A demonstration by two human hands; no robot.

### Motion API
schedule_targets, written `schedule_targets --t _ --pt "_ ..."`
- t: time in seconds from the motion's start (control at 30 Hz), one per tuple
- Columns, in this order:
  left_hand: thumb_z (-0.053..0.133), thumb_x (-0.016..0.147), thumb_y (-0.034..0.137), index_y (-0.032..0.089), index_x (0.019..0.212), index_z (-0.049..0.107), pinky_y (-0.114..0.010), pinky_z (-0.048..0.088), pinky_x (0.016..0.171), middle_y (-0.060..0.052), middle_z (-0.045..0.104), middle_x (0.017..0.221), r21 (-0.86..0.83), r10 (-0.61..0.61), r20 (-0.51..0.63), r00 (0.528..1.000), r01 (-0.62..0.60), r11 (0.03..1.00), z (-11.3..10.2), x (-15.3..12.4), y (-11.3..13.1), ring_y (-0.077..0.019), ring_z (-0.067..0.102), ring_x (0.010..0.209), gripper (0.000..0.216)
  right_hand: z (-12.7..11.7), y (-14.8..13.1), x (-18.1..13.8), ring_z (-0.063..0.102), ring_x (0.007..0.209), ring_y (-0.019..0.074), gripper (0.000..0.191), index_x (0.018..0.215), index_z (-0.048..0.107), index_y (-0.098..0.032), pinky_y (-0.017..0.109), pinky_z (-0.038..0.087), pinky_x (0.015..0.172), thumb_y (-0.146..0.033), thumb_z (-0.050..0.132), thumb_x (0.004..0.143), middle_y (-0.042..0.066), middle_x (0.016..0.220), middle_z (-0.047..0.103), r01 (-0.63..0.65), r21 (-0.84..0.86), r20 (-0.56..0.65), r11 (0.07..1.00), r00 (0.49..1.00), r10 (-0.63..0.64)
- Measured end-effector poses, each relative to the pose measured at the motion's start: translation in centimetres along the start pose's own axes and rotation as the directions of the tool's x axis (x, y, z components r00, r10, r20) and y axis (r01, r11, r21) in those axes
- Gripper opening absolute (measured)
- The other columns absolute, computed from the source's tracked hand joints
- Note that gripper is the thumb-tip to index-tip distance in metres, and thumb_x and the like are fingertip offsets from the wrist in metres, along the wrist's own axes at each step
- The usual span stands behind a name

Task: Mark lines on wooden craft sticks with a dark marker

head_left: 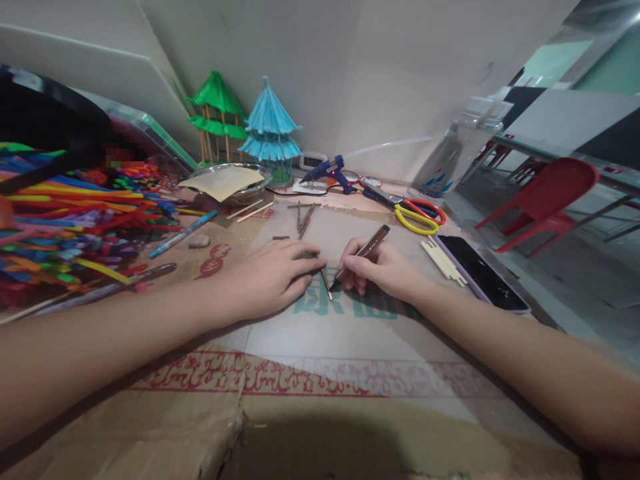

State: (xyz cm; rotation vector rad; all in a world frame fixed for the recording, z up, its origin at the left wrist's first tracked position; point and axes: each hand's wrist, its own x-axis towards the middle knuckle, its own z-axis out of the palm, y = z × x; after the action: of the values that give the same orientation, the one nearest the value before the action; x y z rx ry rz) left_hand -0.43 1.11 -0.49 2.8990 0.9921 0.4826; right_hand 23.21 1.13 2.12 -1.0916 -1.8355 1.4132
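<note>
- Right hand point(375, 270): closed in a writing grip round a brown marker point(370, 244); marker tilted, tip down, its upper end leaning away to the right.
- Thin stick point(325, 275): lies on the work surface at the marker's tip; mostly brown, pale at the near end; tip at that end, contact too fine to confirm.
- Left hand point(277, 275): palm down, left of the marker; fingers together, fingertips at the stick's far end; whether they pinch or only press, cannot tell.
- Translucent sheet point(320, 337): beneath the marker, over printed cardboard point(195, 373); red scrollwork band shows on the near side of the marker.
- Brown sticks point(299, 217): beyond the marker, to its left; several, some crossing.
- Right of the marker: a row of pale sticks point(443, 261); just beside it, a phone point(483, 275), screen dark; scissors point(419, 220) with red and yellow handles, farther off.
- Beyond the marker: blue glue gun point(330, 175), a red light showing; to its left, a blue tiered model point(270, 120) and a green tiered model point(217, 97).
- Far left of the marker: a blue pen point(183, 233); past it, a heap of multicoloured strips point(75, 223), partly blurred.
</note>
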Motion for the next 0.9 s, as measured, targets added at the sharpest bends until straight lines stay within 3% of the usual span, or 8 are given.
schedule_targets --t 0.3,0.5,0.9 --pt "0.040 0.100 0.028 0.020 0.134 0.061 -0.049 0.041 0.110 -0.011 0.057 0.141 0.007 0.003 0.007 1.000 -0.003 1.000 -0.03 0.10 0.06 -0.0277 0.053 0.128 0.041 -0.29 0.20 -0.13 0.058 0.050 0.0094 0.025 0.076 0.056 -0.017 0.019 0.043 0.045 -0.037 0.070 0.082 0.001 0.061 0.066 0.003 0.000 0.086 1.000 0.996 -0.003" --pt "0.042 0.100 0.029 0.018 0.137 0.056 -0.046 0.039 0.112 -0.009 0.058 0.140 -0.012 -0.019 0.006 1.000 0.019 1.000 -0.03 0.13 0.05 -0.0254 0.052 0.129 0.041 -0.22 0.25 -0.08 0.055 0.046 0.0087 0.022 0.078 0.057 -0.017 0.021 0.043 0.045 -0.037 0.064 0.086 0.000 0.060 0.066 0.021 -0.017 0.028 1.000 0.999 -0.021" --pt "0.042 0.099 0.028 0.021 0.134 0.061 -0.049 0.040 0.111 -0.010 0.057 0.141 -0.021 -0.014 0.009 1.000 0.014 1.000 -0.08 0.11 0.08 -0.0275 0.052 0.130 0.040 0.09 0.22 0.13 0.053 0.044 0.0079 0.020 0.079 0.054 -0.019 0.020 0.044 0.041 -0.035 0.064 0.085 -0.002 0.059 0.065 0.007 0.016 -0.026 1.000 1.000 -0.007"
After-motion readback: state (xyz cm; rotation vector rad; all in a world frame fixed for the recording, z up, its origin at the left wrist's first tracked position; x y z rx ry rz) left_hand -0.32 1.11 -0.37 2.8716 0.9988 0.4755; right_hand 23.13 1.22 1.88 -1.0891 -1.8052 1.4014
